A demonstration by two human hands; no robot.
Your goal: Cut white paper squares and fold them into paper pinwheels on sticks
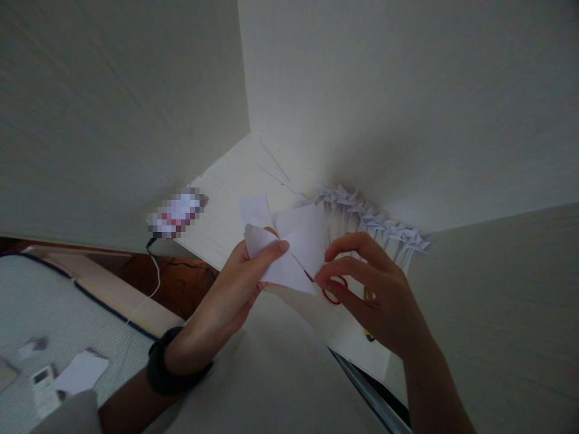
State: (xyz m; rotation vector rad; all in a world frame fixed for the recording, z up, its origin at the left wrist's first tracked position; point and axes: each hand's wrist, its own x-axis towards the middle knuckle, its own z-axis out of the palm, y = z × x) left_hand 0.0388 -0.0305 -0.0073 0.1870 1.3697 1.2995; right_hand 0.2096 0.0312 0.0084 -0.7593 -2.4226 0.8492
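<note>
My left hand (pixel 235 283) grips a folded white paper piece (pixel 296 244) from the left, thumb on top of a raised flap. My right hand (pixel 371 289) pinches the same paper's lower right corner between thumb and forefinger. Both hands hold it just above a white desk (pixel 235 181) set into a corner between white walls. Under my right hand lie scissors with red handles (pixel 333 295), partly hidden by my fingers.
A row of small white paper pinwheels (pixel 375 223) lies on the desk along the right wall. A blurred-out object (pixel 176 214) sits at the desk's left edge, with a cable (pixel 156 271) hanging below. A bed with papers (pixel 81 371) is at lower left.
</note>
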